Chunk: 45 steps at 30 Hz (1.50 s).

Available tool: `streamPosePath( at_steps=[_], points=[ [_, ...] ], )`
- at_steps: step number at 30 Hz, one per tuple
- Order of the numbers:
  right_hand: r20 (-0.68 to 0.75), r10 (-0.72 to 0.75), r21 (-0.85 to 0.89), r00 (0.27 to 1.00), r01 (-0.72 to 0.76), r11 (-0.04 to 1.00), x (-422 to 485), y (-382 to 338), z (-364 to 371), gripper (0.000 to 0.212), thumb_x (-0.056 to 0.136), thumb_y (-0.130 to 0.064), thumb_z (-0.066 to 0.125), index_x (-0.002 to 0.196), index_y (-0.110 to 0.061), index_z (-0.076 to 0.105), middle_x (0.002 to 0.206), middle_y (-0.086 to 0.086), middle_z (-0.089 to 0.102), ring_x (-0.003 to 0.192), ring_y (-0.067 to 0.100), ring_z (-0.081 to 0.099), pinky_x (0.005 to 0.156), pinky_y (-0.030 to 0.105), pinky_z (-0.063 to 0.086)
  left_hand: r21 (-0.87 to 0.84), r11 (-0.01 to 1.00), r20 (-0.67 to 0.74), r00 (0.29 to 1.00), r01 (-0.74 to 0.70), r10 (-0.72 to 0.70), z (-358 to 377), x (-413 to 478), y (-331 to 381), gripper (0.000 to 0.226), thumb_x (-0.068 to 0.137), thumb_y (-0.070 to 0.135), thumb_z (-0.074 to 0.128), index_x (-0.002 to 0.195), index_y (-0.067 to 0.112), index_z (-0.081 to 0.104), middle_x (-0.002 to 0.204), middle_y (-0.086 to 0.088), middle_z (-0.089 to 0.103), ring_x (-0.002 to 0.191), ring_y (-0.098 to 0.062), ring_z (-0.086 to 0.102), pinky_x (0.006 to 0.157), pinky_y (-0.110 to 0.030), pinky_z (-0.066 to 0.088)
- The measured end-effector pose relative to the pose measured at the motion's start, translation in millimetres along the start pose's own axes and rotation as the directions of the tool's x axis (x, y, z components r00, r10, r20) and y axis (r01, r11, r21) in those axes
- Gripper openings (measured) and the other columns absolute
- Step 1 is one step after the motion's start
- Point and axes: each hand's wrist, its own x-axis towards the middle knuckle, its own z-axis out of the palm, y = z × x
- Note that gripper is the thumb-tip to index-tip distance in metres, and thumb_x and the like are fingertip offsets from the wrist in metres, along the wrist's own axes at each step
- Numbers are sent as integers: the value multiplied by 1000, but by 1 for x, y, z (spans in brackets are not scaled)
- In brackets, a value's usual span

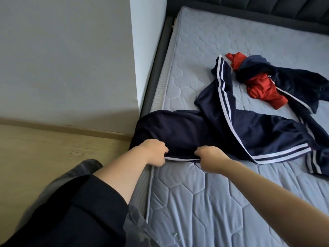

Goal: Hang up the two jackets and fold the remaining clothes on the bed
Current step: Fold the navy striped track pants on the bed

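A navy garment with white side stripes (231, 129) lies spread across the grey quilted mattress (213, 202), its near end hanging over the bed's left edge. My left hand (153, 152) and my right hand (208, 157) both grip its white-edged hem, a short stretch of hem taut between them. Farther back on the right lies a crumpled red garment (263, 91), tangled with another dark navy piece (299, 81) that has white stripes.
The dark bed frame (156, 68) runs along the mattress's left side, with the padded headboard (267, 13) at the far end. A grey wall (62, 59) and light wooden floor (44, 154) lie to the left.
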Motion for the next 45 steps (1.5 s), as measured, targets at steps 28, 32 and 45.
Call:
streamPosePath(
  at_steps=[28, 32, 45],
  points=[
    [-254, 34, 827, 967, 198, 527, 34, -12, -78, 28, 75, 7, 52, 57, -13, 59, 61, -8, 51, 53, 0, 45, 57, 16, 39, -945, 327, -237, 671, 8, -702, -5, 6, -36, 23, 93, 11, 46, 101, 12, 67, 106, -9, 66, 102, -26, 61, 78, -29, 44],
    [-10, -100, 649, 995, 83, 756, 30, -30, -50, 33, 76, 3, 50, 55, -20, 61, 68, -9, 61, 66, 3, 55, 67, 16, 44, -944, -330, 194, 782, -16, -592, -10, -7, -43, 36, 102, 27, 31, 119, 11, 57, 109, -7, 61, 101, -21, 58, 82, -33, 43],
    [-242, 517, 970, 821, 224, 99, 74, -52, -76, 31, 79, 12, 45, 67, -15, 54, 66, -3, 55, 65, 11, 47, 63, 20, 43, -784, -614, 316, 791, -93, -523, -13, -29, -60, 38, 102, 25, 28, 130, 10, 49, 130, -12, 56, 117, -26, 55, 91, -37, 40]
  ],
)
